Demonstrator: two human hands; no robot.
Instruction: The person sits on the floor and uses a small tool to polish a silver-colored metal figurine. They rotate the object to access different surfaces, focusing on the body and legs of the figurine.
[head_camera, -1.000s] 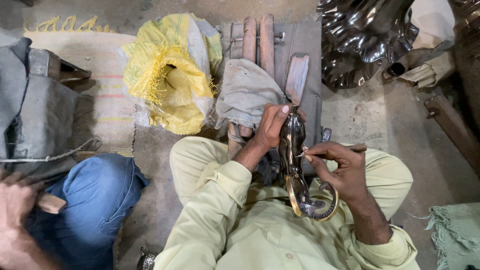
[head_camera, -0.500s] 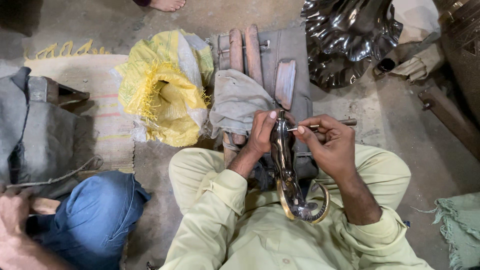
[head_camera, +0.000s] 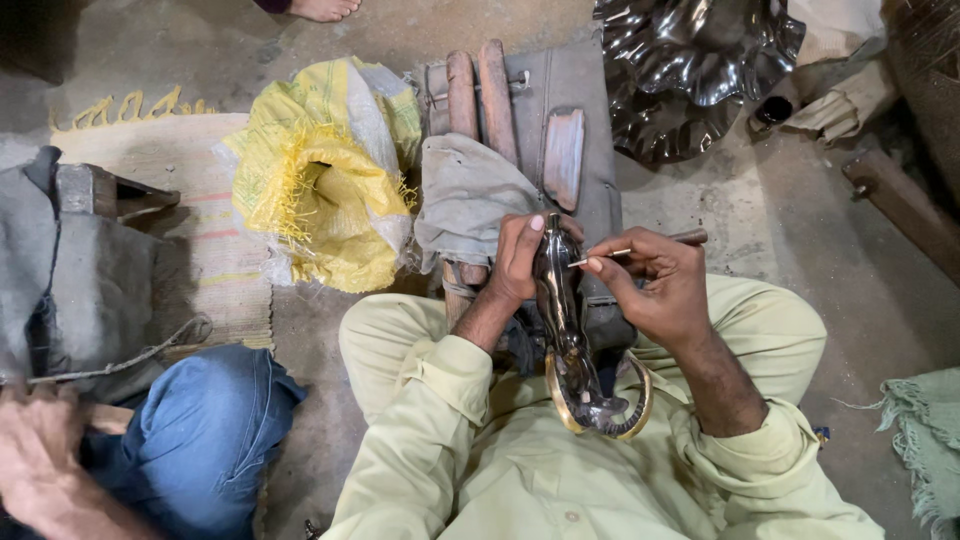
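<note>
Fingers (head_camera: 522, 250) of our left hand (head_camera: 515, 265) clamped the dark metal figure (head_camera: 560, 300) steady; our right hand (head_camera: 650, 285) pinched a thin tool (head_camera: 640, 247) against it.

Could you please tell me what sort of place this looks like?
Probably a floor-level metalcraft workshop: the left hand steadies a dark metal figure, the right hand works it with a thin tool, near a shiny fluted metal piece.

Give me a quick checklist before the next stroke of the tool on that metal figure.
1. Left hand grips the metal figure: ok.
2. Right hand holds the thin tool: ok.
3. Tool tip meets the figure: ok, it appears to touch the upper part.
4. Figure braced at the lap: cannot tell, lower end partly hidden.
5. Neighbouring person's hand away from the work: ok.
</note>
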